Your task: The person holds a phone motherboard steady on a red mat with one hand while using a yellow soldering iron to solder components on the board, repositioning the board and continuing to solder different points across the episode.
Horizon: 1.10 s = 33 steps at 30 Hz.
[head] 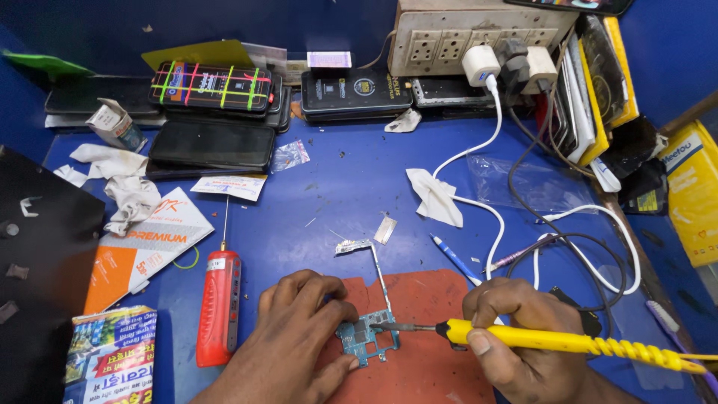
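Down on the red mat (426, 329) lies a small blue board (368, 338), near the front edge of the blue table (344, 187); the left hand (303, 337) pins it there, fingers curled narrow with the tips pressing its left and lower edges, likely so it cannot slide under the tool; the right hand (516, 337) is closed around the yellow iron (568, 342), held low and nearly level so the dark tip (393, 327) meets the board's upper right part; a thin metal strip (374, 262) rises from the board toward the back and bends left at the top.

Around them: a red tool (218, 307) lies just left of the left hand, well clear of the mat; a blue pen (452, 258) rests by the mat's upper right corner; white cables (493, 217) and black cables (583, 239) loop close behind the right hand, and the iron's twisted yellow cord (651, 352) runs off to the right, so that side is crowded; crumpled tissue (434, 196) sits further back; phones (213, 146) are stacked along the rear, beside a socket strip (464, 37) with plugs; printed packets (112, 359) fill the near left corner.
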Motion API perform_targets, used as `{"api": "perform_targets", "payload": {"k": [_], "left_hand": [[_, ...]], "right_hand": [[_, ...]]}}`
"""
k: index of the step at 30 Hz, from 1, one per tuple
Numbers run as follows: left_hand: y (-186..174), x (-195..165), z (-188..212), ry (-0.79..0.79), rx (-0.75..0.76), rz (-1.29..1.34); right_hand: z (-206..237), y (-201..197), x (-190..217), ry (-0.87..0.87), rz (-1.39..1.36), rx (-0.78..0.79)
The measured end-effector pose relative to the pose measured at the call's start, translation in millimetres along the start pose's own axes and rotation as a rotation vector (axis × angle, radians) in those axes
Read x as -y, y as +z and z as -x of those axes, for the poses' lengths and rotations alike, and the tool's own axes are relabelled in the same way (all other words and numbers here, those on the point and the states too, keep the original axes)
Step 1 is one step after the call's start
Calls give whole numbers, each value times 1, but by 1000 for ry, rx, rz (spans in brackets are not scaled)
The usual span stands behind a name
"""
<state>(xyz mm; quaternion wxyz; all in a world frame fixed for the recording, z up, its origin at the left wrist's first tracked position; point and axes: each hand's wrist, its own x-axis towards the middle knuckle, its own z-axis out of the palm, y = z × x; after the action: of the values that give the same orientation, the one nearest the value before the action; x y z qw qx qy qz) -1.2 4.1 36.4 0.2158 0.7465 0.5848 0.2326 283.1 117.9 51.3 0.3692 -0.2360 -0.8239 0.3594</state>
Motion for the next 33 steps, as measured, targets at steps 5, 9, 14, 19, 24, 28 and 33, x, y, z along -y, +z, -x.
{"api": "perform_targets", "payload": {"k": [5,9,14,19,24,28,33], "left_hand": [[-1,-4,0,9,-20,2],[-3,-4,1,1,-11,11],[1,-2,2,-15,1,11],[4,2,1,47,-48,18],[2,1,0,3,-7,-1],[0,0,-1,12,-10,-1],[0,0,0,9,-10,-2]], "right_hand": [[0,0,1,-2,-36,2],[1,0,1,-6,-19,-5],[2,0,1,5,-45,-6],[2,1,0,-1,-22,-8],[1,1,-1,-25,-41,-9],[0,0,-1,-27,-9,0],[1,0,-2,-16,-12,12]]}}
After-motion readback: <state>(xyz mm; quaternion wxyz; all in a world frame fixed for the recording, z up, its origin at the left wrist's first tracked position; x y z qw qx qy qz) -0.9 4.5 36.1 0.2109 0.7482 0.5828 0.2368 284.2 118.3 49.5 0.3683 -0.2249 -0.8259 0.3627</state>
